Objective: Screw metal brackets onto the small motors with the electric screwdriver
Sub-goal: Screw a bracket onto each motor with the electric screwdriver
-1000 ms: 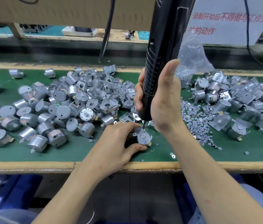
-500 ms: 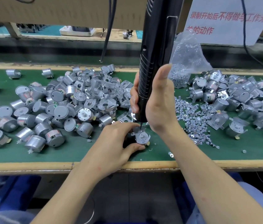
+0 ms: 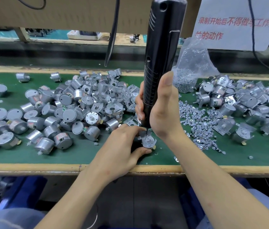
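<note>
The left grip [image 3: 124, 146] pinches a small motor [image 3: 148, 142] between thumb and fingers, near the front edge of the green desk [image 3: 81, 154]; its fingers hide the motor's left side. A metal bracket [image 3: 144, 134] lies on top of the motor. The right grip [image 3: 163, 111] is curled round the black electric screwdriver [image 3: 162, 55], thumb straight up the barrel, and the tool stands nearly upright with its bit on the bracket's far edge. Tool and hand block part of the heap of brackets and motors [image 3: 107, 96] behind them. Bare motors [image 3: 48, 123] crowd the left of the desk. To the right are loose screws [image 3: 199, 128], a clear bag of screws [image 3: 191, 68] and bracketed motors [image 3: 233, 103]. A dark cable [image 3: 112, 35] hangs at the back beside a white sign [image 3: 236, 25]
</note>
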Available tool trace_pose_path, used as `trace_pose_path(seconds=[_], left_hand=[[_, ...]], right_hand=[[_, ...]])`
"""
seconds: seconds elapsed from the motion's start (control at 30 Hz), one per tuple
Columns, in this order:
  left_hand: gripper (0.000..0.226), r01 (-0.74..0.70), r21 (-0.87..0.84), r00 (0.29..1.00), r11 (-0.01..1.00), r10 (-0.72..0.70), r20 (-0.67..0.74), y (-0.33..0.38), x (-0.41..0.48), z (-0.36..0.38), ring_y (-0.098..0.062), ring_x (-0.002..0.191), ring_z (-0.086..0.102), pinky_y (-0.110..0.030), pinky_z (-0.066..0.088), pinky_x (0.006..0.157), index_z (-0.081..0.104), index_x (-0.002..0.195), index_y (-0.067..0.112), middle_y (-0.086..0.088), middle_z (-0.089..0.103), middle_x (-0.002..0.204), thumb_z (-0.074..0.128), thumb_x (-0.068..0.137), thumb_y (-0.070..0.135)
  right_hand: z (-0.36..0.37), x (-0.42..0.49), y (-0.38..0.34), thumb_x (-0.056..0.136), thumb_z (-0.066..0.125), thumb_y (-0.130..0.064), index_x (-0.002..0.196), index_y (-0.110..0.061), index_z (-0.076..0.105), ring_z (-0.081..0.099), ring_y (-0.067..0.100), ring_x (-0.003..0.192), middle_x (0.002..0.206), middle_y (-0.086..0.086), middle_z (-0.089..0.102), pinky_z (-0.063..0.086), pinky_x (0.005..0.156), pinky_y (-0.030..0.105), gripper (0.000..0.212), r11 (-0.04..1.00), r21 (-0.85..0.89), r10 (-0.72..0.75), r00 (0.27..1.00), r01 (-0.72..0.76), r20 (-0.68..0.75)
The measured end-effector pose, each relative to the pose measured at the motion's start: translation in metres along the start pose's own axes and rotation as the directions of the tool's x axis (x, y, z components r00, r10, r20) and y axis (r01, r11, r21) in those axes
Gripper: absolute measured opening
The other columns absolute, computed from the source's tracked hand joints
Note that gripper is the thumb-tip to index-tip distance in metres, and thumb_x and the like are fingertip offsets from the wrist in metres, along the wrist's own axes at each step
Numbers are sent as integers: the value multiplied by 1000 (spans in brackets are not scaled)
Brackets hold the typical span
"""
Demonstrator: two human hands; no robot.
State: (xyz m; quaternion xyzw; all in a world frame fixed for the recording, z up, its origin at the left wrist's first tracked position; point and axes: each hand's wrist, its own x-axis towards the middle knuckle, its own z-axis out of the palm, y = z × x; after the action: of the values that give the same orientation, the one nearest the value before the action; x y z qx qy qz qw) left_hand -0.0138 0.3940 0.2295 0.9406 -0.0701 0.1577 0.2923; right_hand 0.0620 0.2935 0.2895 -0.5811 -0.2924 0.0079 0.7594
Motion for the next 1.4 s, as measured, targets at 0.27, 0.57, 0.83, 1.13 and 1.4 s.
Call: trace_pose_path(seconds=[0.27, 0.57, 0.83, 1.13, 1.4], left_hand=[[45, 10, 8, 1000, 1000, -10, 9, 1, -2, 1, 0, 86, 38, -4, 31, 81, 63, 119, 20, 11, 56, 94, 76, 82, 41], [47, 29, 31, 999, 999, -29, 16, 1, -1, 3, 1, 86, 36, -17, 33, 75, 60, 120, 27, 23, 41, 87, 73, 81, 48], [45, -62, -14, 997, 998, 61, -40, 9, -4, -2, 1, 101, 49, -16, 41, 89, 63, 118, 28, 36, 47, 97, 80, 78, 38], [52, -171, -120, 977, 978, 152, -149, 46, 3, 5, 2, 107, 53, -10, 37, 92, 60, 124, 31, 29, 58, 113, 77, 76, 18], [56, -136, -264, 989, 955, 115, -95, 151, 74, 58, -5, 107, 54, -22, 41, 97, 50, 139, 26, 17, 58, 120, 72, 88, 34]], right_hand=[[3, -2, -1, 73, 41, -92, 63, 1, 42, 44, 22, 40, 50, 6, 47, 37, 44, 32, 94, 1000, -1, -29, 997, 29, -69], [-13, -10, 0, 80, 48, -79, 89, 3, 57, 63, 20, 56, 66, 2, 65, 55, 59, 37, 83, 992, -126, -2, 998, -6, -64], [-66, -69, -5, 89, 73, -41, 117, -28, 70, 71, 0, 101, 102, -18, 76, 55, 87, 18, 31, 895, -407, 130, 980, -181, -152], [-83, -105, -27, 80, 80, -32, 110, -22, 73, 75, 12, 96, 102, -2, 79, 57, 83, 23, 32, 896, -167, 381, 906, -410, -183], [-171, -96, -56, 86, 75, -16, 113, 4, 72, 72, 20, 85, 97, 13, 74, 59, 78, 26, 34, 893, 384, 414, 764, -235, -494]])
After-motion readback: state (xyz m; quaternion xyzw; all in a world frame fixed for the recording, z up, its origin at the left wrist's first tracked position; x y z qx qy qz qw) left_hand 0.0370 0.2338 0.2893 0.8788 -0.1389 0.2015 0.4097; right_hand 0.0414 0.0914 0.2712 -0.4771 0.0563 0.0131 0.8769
